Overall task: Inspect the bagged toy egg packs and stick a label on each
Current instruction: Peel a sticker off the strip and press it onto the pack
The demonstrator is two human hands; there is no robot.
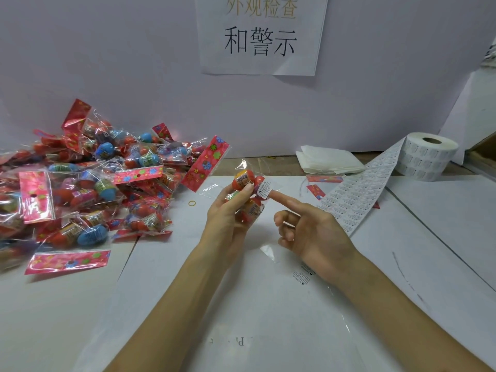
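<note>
**Label Pressed onto Held Egg Pack**

At the centre of the frame, the left hand (228,210) grips one egg pack (248,196) above the table (161,304). Its fingers and thumb are curled round the clear bag, which holds orange-red eggs. The right hand (311,229), just right of centre, extends a straight index finger whose tip touches a white warning label (264,189) on the pack's upper right side. The other right fingers are curled toward the palm and hold nothing.

A pile of packs (88,178) with red flowered header cards fills the left of the frame. A label roll (426,157) stands at the upper right. Its label strip (357,194) runs down toward the centre and passes behind the right hand. Folded white sheets (327,162) lie just left of the roll. A yellow rubber band (192,202) lies on the table between the pile and the left hand. A paper sign (261,33) hangs on the wall at top centre.
</note>
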